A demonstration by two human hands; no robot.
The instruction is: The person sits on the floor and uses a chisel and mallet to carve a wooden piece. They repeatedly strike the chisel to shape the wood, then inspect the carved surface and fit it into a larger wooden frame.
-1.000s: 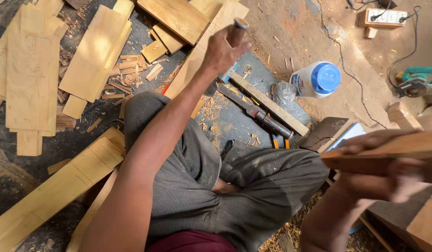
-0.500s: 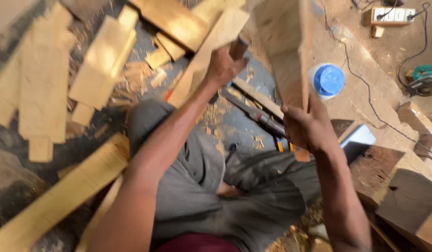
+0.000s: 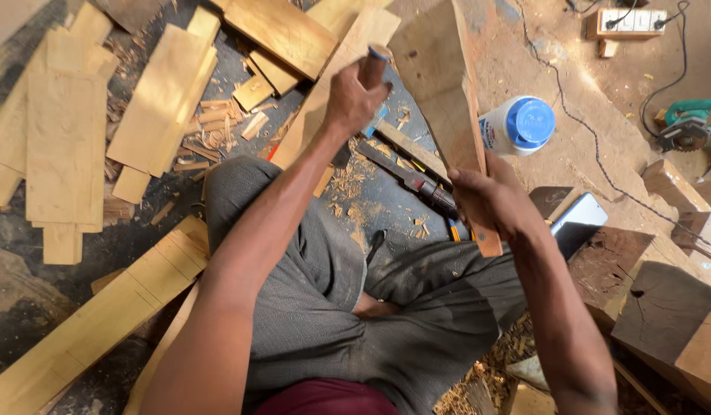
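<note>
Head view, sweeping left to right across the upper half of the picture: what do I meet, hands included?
Stack of pale boards → left hand gripping a wooden tool handle → tapered wooden piece, gripped low down by the right hand → white tub with blue lid → green power saw.

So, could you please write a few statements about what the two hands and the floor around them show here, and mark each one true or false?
1. The right hand grips a tapered wooden board. True.
2. The left hand is empty. False: it holds a tool handle.
3. A white jar with a blue lid lies on the floor. True.
4. The wood shavings are swept into a bin. False: they lie loose among planks.
</note>
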